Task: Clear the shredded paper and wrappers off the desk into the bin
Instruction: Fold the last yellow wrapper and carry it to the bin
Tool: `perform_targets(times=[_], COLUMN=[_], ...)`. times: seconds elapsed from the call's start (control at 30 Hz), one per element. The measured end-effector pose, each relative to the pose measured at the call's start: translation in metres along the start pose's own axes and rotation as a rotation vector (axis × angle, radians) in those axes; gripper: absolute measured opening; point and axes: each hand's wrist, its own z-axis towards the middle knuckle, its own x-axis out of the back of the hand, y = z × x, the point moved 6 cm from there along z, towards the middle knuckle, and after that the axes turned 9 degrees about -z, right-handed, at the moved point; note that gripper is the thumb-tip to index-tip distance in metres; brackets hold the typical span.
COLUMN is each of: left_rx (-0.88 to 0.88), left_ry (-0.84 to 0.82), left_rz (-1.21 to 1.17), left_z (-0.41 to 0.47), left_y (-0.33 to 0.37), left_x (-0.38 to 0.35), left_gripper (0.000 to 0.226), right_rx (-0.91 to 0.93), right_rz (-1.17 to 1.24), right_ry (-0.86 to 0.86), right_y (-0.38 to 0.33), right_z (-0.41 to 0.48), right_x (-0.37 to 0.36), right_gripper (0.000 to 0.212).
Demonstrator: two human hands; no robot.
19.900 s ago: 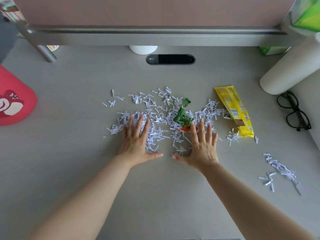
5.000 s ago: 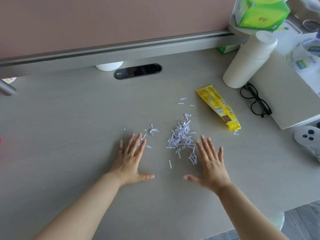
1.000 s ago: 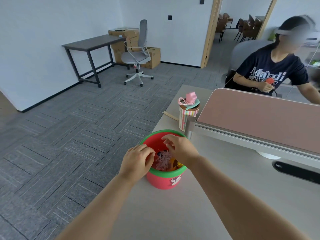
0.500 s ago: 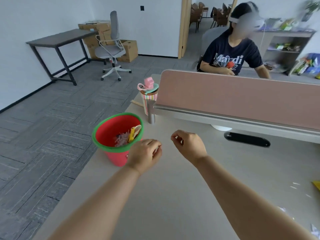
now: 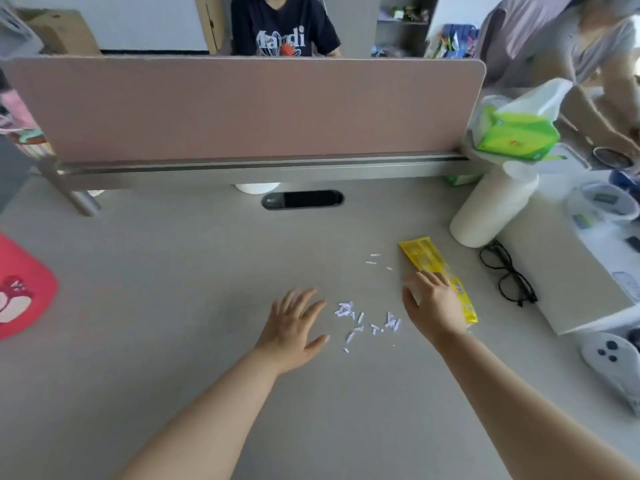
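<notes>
A thin scatter of white shredded paper [image 5: 367,322] lies on the grey desk [image 5: 173,289] between my two hands. My left hand [image 5: 294,327] hovers flat and open just left of the scraps, holding nothing. My right hand [image 5: 431,304] is open at their right, its fingers over the near part of a yellow wrapper [image 5: 424,259] that lies at an angle on the desk. A few more scraps [image 5: 374,259] sit left of the wrapper's far end. The red bin [image 5: 24,289] shows only partly at the left edge.
Black glasses [image 5: 507,275] and a white roll [image 5: 491,206] lie right of the wrapper, beside a white box [image 5: 571,271] and a controller [image 5: 611,358]. A pink divider [image 5: 242,105] closes the back, with a green tissue pack [image 5: 517,133] at its end. People sit beyond it.
My view swung right from the bin back to the desk middle. Both hands left the bin, opened, and now flank the remaining scraps. The paper pile is much smaller than five seconds ago.
</notes>
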Motion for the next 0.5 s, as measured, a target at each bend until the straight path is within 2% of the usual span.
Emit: perform_targets(times=[0.07,0.13,0.23,0.37,0.5], left_rx=[0.091,0.179,0.251,0.153,0.045], left_ry=[-0.122,-0.214,-0.284,-0.303,-0.211], left_rz=[0.081,0.166,0.231,0.209,0.072], left_z=[0.002,0.006,0.016,0.042,0.058], left_y=[0.004,0.005,0.01,0.027,0.05], left_x=[-0.029,-0.051,-0.063,-0.077,-0.084], left_gripper=[0.077,0.1,0.106,0.114,0.103], right_rx=[-0.112,-0.193,-0.249,-0.228,-0.087], right_rz=[-0.108,-0.175,-0.224,-0.18,-0.077], right_ry=[-0.068,-0.196,-0.366,-0.469,-0.325], right_y=[0.042,0.076,0.107,0.113,0.077], right_z=[-0.008,-0.018,-0.031,-0.041,-0.046], right_x=[-0.004,-0.017,-0.039,-0.064,-0.076], right_gripper=[0.031,0.055,0.075,0.072,0.056])
